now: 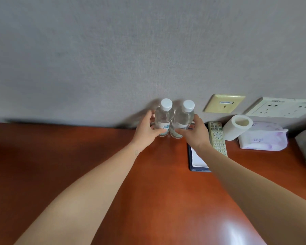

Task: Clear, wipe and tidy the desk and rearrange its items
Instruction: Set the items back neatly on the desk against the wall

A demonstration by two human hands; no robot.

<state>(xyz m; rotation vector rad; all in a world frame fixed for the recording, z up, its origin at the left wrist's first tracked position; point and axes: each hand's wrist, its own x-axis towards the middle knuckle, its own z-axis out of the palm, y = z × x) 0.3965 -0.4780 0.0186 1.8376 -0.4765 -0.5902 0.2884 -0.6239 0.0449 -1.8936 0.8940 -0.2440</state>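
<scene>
Reaching in from the near edge, two bare forearms stretch over the reddish-brown counter [95,156], whose near part shows a bright glare. Further in and to the right, a dark-edged folder with a white pad [197,160] lies flat, partly hidden under the right forearm.

Beyond it the left grip [147,129] is curled round the left bottle [163,115] from its left side, thumb in front near the label and fingers behind. The right grip [195,132] grasps the right bottle [183,117] from its right side. Both bottles are clear, white-capped and upright, pressed side to side near the far edge of the counter, close to the wall. Whether their bases rest on the wood or hang just above it cannot be told.

Just right of the right grip a pale remote [218,138] lies lengthwise beside the folder. Next come a toilet roll [237,127] standing on end and a soft white-and-purple tissue pack [263,138].

Behind these, on the grey wall [113,50], sit a beige plate [223,103] and a white socket plate [281,107]
</scene>
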